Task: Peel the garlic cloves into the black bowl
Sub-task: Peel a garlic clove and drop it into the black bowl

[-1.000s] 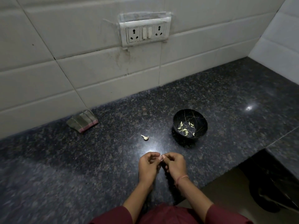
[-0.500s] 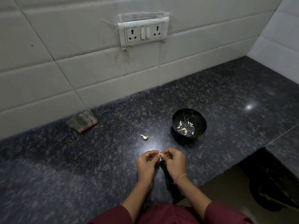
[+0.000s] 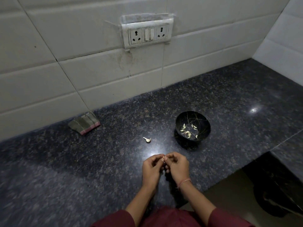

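**Q.** What part of the task is shown as done?

**A.** Several peeled cloves [image 3: 187, 132] are seen lying on the floor of the black bowl [image 3: 193, 117]. The bowl stands on the dark counter [image 3: 98, 161], right of centre. No loose skins can be made out on the stone.

**Q.** What is left to be done?

**A.** One loose clove [image 3: 148, 139], with a papery tail still attached, lies on the counter. It is to the left of the bowl, well apart from it and beyond the hands, and it is judged to be unpeeled. A second clove is being worked between the hands. At least two cloves are therefore taken as outstanding, and the task is judged to be near its end, since no other garlic is in view.

**Q.** Where is the worked clove placed relative to the fingers?

**A.** The held clove [image 3: 163, 156] shows only as a small pale speck where the fingertips of the left hand [image 3: 151, 167] and the right hand [image 3: 177, 167] meet. It is pinched from both sides, and the fingers [image 3: 170, 156] of each hand are curled inward around it. Most of the clove is hidden, so it cannot be told how much skin has been removed. The hands are held over the front of the counter, near the bowl but not touching it.
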